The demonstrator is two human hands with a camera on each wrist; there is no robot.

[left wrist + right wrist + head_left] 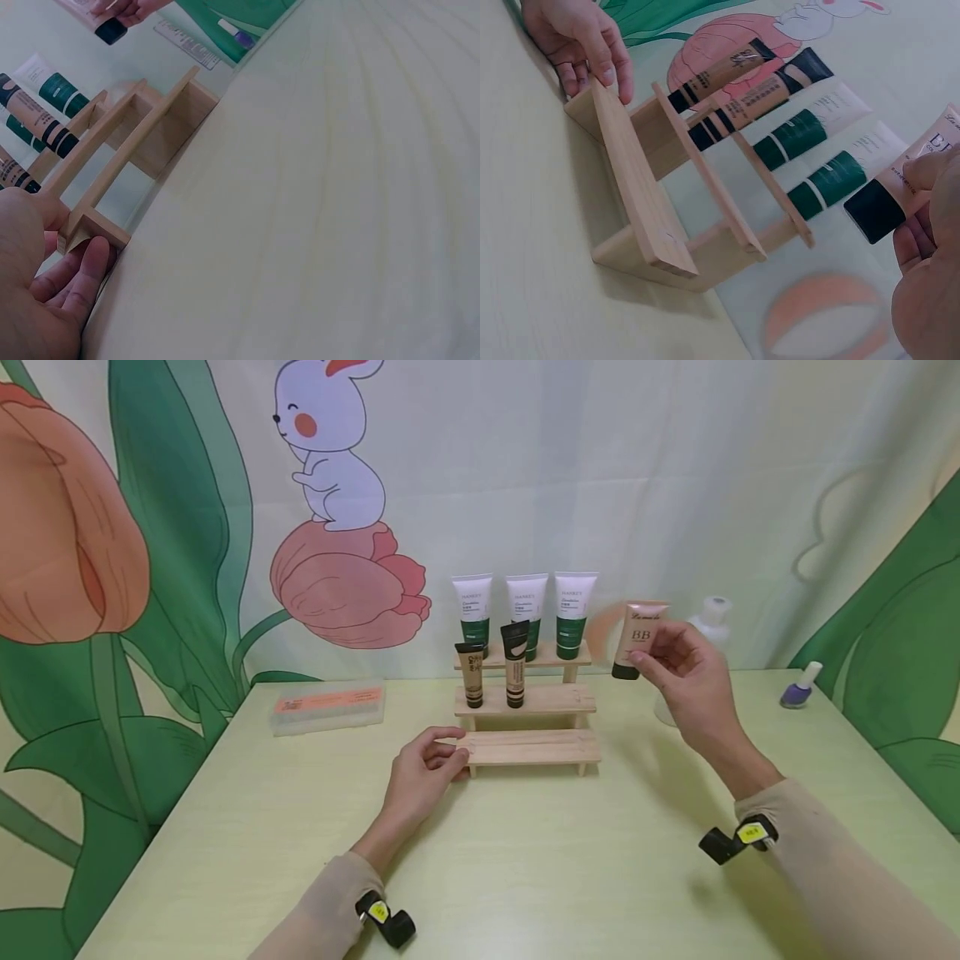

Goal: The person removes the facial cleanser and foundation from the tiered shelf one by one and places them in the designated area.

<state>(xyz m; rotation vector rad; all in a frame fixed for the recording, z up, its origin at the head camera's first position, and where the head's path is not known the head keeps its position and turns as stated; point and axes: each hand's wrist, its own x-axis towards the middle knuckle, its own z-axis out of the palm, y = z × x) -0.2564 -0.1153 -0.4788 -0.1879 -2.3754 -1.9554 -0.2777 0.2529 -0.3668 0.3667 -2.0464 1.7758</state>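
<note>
My right hand (693,681) pinches a pink BB cream tube (636,639), black cap down, in the air to the right of a three-step wooden display rack (528,748). In the right wrist view the tube (915,172) is between thumb and fingers. My left hand (426,770) grips the left end of the rack's lowest step, with the thumb in front. Three white and green tubes (576,614) stand on the top step. On the middle step are two slim tubes, a gold-brown one (472,675) at the left end and a beige one with a black top (515,664).
A flat translucent case (327,707) with an orange label lies at the back left. Partly hidden behind my right hand is a clear pump bottle (713,618). A purple nail polish bottle (799,688) stands at the right. Behind the table (540,852) hangs a printed curtain (510,468).
</note>
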